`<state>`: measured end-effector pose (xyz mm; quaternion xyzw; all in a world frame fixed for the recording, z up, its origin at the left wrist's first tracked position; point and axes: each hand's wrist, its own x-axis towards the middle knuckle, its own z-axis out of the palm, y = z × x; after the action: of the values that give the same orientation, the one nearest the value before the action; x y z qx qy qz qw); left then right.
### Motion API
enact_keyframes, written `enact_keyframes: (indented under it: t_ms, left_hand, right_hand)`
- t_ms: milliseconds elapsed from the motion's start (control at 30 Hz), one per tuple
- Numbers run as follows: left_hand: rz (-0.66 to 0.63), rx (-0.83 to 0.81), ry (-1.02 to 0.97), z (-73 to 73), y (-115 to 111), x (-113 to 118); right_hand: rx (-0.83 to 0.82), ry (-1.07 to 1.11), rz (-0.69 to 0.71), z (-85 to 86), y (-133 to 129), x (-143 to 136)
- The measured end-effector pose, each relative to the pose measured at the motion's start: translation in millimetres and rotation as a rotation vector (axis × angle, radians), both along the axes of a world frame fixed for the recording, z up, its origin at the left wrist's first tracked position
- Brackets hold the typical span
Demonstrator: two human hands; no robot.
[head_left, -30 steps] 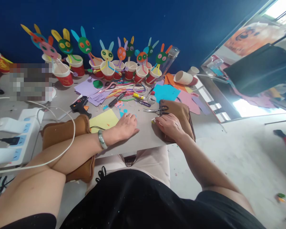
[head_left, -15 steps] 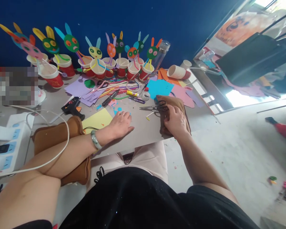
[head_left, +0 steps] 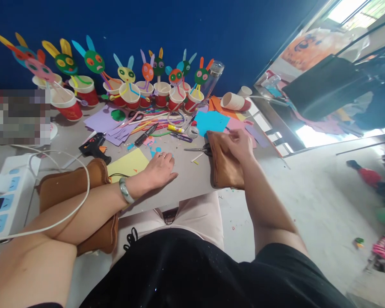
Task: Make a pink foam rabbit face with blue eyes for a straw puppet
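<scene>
My left hand (head_left: 160, 170) lies on the grey table (head_left: 189, 182) with its fingers spread a little and nothing in it, beside a yellow sheet of paper (head_left: 128, 164). Over the upper right part of a brown cushion (head_left: 226, 169) is my right hand (head_left: 240, 145), its fingers bent; what they hold, if anything, I cannot make out. Scissors (head_left: 195, 149) lie at the cushion's left edge, their handles partly hidden by it. A white stick (head_left: 197, 157) and a small yellow-green scrap sit just below the scissors.
Red and white cups (head_left: 130, 96) with paper rabbit heads line the blue wall. Pipe cleaners, markers and a blue sheet (head_left: 211, 122) lie in front. A glue gun (head_left: 94, 147), a second brown cushion (head_left: 73, 184) and a power strip (head_left: 11, 192) are at the left.
My right hand has moved up, off the scissors handles, to the cushion's upper right. The cushion now covers part of the handles. My left hand stays on the table.
</scene>
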<state>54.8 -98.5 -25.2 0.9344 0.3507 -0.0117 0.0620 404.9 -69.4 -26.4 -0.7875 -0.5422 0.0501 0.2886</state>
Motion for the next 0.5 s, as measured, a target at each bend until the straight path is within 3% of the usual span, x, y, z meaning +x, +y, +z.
enact_keyframes:
  t_ms: [200,267,367,500]
  left_hand:
    - [-0.001,-0.018,0.014,2.3,0.2,0.9]
    - [-0.005,-0.036,0.017,3.5,0.6,1.1]
    - [-0.013,-0.052,0.019,5.1,1.2,1.2]
    - [-0.015,-0.057,0.010,7.0,1.4,0.7]
  right_hand:
    - [-0.118,0.203,-0.191,-6.2,88.2,16.9]
    - [0.043,0.260,-0.240,-4.2,107.5,21.3]
    - [0.474,0.356,-0.330,8.1,127.0,34.4]
    - [0.549,0.348,-0.434,26.2,134.5,60.1]
